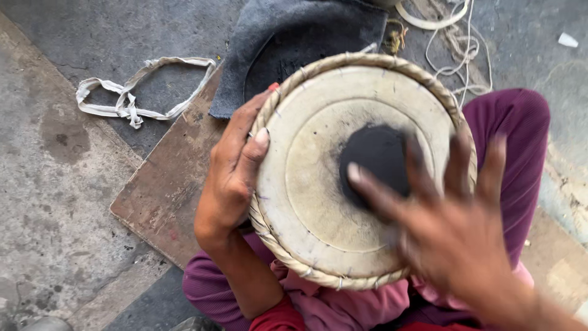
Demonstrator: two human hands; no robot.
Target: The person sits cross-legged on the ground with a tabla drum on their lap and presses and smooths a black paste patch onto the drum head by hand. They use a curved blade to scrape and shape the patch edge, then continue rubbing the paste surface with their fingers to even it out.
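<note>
We steady a drum (343,184) on our lap, its skin face up, above a wooden board (165,190) on the floor.

Our left hand (233,171) clasps the braided rim (269,110), thumb pressed onto the skin; our right hand (453,227), fingers (373,190) spread and blurred, hovers over the black centre patch (376,159). We judge the shell stiff and fairly heavy, the skin taut and easily marked, so the rough rim is the place to grip. A cloth strip (135,92) lies near the board's far edge.
</note>
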